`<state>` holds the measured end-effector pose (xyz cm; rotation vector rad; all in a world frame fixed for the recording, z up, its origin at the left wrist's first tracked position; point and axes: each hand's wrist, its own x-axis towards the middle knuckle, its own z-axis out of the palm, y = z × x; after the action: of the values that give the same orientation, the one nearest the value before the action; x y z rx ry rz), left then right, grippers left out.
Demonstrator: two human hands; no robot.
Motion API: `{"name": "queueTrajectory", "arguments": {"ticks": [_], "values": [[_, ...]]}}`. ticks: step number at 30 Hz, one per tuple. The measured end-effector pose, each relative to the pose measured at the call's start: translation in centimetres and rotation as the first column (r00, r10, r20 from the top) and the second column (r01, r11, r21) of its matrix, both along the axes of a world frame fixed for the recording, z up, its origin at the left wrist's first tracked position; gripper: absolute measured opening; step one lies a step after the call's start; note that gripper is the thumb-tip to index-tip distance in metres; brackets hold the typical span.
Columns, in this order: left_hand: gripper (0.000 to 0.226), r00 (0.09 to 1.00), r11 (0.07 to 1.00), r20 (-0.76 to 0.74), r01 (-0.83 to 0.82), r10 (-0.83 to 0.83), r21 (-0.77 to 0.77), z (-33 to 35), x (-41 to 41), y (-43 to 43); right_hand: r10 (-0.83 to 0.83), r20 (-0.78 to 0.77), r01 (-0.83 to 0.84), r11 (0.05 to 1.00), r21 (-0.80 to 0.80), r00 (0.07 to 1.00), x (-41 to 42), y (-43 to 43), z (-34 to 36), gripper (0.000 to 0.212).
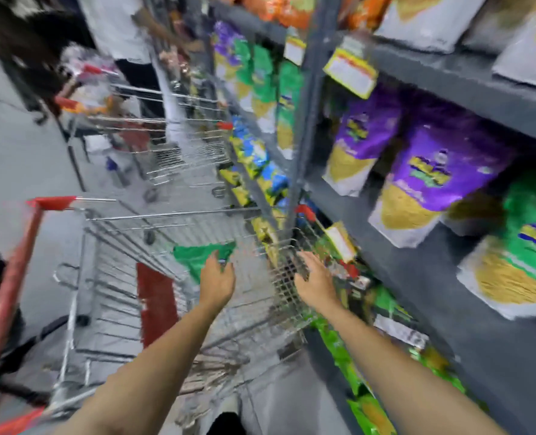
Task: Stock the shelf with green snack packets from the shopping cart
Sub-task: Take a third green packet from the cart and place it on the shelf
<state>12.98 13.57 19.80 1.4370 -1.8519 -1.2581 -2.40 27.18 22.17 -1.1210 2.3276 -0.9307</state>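
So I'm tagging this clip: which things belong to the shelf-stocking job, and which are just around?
Part of the job:
- crinkly green snack packet, under the left hand
- silver wire shopping cart
- right hand, open at the cart's edge
- grey metal shelf

Just around:
- purple snack bags
- second wire cart

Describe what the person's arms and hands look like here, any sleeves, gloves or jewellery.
Both forearms are bare up to the frame edge, with no sleeves in view. The left hand and right hand wear no gloves. No watch, bracelet or ring shows, though motion blur could hide small items.
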Motion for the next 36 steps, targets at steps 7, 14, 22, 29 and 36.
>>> {"name": "queueTrajectory", "arguments": {"ticks": [7,14,22,29,36], "values": [[0.066,0.971,0.918,0.194,-0.203,0.143,0.341,-9.2,6.9,-10.7,0.072,0.229,-0.159,0.906,0.392,0.971,2.6,-15.2,-9.2,0.055],[0.080,0.965,0.841,0.029,-0.240,0.259,0.484,-15.6,3.8,-19.1,-0.013,0.399,-0.214,0.828,0.518,0.917,2.3,-23.7,-19.1,0.058],[0.039,0.989,0.906,0.113,-0.135,0.097,0.400,-18.0,3.7,-22.8,-0.108,0.559,-0.177,0.885,0.430,0.822,3.6,-28.3,-24.3,0.067],[0.023,0.969,0.964,0.239,-0.009,-0.057,0.266,-15.6,2.9,-22.4,-0.260,0.665,0.059,0.949,0.308,0.700,4.2,-26.3,-23.0,0.054],[0.042,0.955,0.964,0.189,0.194,-0.228,0.182,-5.7,0.1,-19.6,-0.182,0.645,0.091,0.981,0.172,0.742,0.6,-21.0,-13.4,0.055]]}}
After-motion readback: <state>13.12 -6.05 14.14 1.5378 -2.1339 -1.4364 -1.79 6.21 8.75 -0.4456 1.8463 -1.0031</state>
